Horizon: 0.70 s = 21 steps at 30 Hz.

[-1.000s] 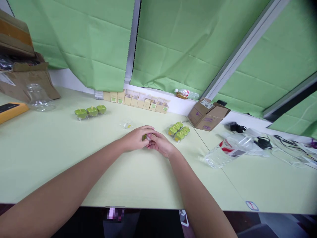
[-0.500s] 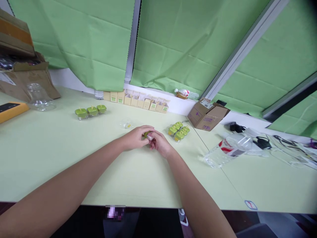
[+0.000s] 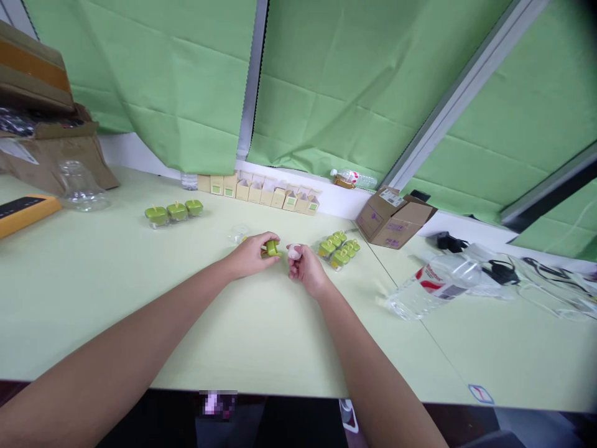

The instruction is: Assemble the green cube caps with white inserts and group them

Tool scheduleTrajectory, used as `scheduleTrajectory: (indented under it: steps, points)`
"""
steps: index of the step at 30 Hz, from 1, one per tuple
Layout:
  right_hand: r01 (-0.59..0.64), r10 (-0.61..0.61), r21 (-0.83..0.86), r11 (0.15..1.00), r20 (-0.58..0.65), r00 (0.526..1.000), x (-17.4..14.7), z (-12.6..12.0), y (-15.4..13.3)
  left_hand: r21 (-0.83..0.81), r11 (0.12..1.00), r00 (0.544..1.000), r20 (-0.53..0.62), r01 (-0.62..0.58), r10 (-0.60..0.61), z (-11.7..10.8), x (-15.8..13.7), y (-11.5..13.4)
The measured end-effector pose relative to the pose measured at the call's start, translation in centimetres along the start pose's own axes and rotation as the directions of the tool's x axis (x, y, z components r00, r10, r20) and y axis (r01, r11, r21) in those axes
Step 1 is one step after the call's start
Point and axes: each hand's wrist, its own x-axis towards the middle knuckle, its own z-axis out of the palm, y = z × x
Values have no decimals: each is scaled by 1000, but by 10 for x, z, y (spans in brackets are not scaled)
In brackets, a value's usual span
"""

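Observation:
My left hand [image 3: 252,256] is closed on a small green lid [image 3: 272,248], tilted so that its hollow side faces right. Just across a narrow gap, my right hand [image 3: 308,271] pinches a small whitish rounded piece [image 3: 293,252], too small to name. Behind my left hand lies a small clear cup [image 3: 237,233], partly hidden by that hand. Right of my hands stands a cluster of green-lidded clear cups [image 3: 342,256]. A row of three similar green-lidded cups [image 3: 176,211] stands farther left.
Small cream cartons [image 3: 267,194] line the back wall. An open cardboard box [image 3: 394,218] stands at back right, a large plastic bottle [image 3: 429,286] lying in front of it. Cables [image 3: 550,280] spread rightward. At left are a clear vessel [image 3: 81,193] and a yellow device [image 3: 28,214].
My hands were together and have moved apart. The green lid is now in my left hand, and the whitish piece shows separately in my right fingers.

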Motion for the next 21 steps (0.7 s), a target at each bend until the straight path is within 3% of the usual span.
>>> scheduleTrajectory:
  steps: [4, 10, 16, 21]
  points:
    - [115, -145, -265, 957, -97, 985, 5, -3, 4, 5, 999, 998, -42, 44, -43, -1, 0, -11]
    - [287, -397, -574, 767, -72, 915, 15, -5, 16, -15, 993, 988, -101, 113, -114, 3, 3, -22]
    - [279, -416, -681, 677, -41, 908, 26, -1, 14, -72, 988, 973, -176, 136, -147, 8, 13, -34]
    - [321, -423, -630, 708, -14, 906, 35, -3, 14, -117, 984, 973, -170, 138, -156, 7, 16, -37]
